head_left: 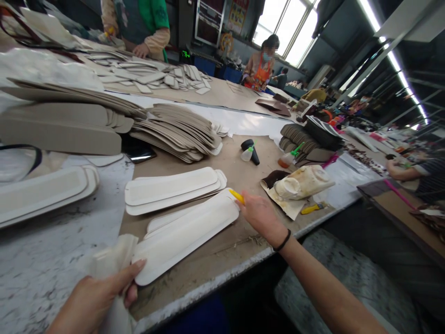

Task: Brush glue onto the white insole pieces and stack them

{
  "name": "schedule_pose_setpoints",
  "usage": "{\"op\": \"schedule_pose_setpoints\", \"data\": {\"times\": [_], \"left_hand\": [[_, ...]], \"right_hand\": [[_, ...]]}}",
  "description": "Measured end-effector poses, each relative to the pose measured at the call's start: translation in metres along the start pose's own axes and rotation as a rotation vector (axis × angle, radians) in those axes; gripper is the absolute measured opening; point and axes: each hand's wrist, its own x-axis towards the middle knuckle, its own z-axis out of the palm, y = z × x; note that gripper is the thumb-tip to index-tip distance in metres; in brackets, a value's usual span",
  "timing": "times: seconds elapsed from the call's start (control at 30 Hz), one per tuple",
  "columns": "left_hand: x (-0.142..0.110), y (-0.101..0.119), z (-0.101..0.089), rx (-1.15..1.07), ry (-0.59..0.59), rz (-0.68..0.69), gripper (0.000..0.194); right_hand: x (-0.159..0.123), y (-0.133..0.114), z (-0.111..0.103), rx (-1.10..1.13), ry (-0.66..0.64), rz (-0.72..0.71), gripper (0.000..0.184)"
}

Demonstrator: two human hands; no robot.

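Observation:
My left hand (100, 290) pinches the near end of a long white panel (189, 236) with rounded corners, thumb on top. A crumpled off-white sheet (116, 253) is bunched beside that hand, partly hidden by it. At the panel's far end, my right hand (260, 215) is closed around a yellow-handled brush (237, 195); its bristles do not show clearly. More white panels (170, 185) lie overlapped just beyond. To the right of my right hand, a glue-stained container (304, 182) lies on a folded piece, near a second yellow brush (313, 208).
Stacks of grey-brown panels (177, 132) stand behind, with others (59, 127) at left. A small bottle (247, 154) and black cylinder (255, 155) sit mid-table. The table edge (208, 283) runs along the front. A person in green (153, 21) works across the table.

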Motion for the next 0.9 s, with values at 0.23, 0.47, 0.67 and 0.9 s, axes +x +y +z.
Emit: {"op": "schedule_pose_setpoints", "data": {"times": [0.23, 0.47, 0.67, 0.9], "left_hand": [[-0.012, 0.016, -0.002, -0.109, -0.057, 0.025, 0.054], [-0.031, 0.028, -0.011, -0.326, -0.123, 0.06, 0.043], [-0.036, 0.021, -0.021, -0.457, -0.18, 0.007, 0.048], [-0.021, -0.006, -0.031, -0.429, -0.166, 0.018, 0.047]], "right_hand": [[-0.004, 0.006, 0.011, 0.426, 0.006, 0.012, 0.022], [-0.014, 0.011, 0.019, 1.31, -0.298, 0.103, 0.053], [-0.03, -0.002, 0.018, 1.632, -0.33, 0.129, 0.062], [-0.038, -0.012, 0.025, 1.697, -0.291, 0.059, 0.063]]}}
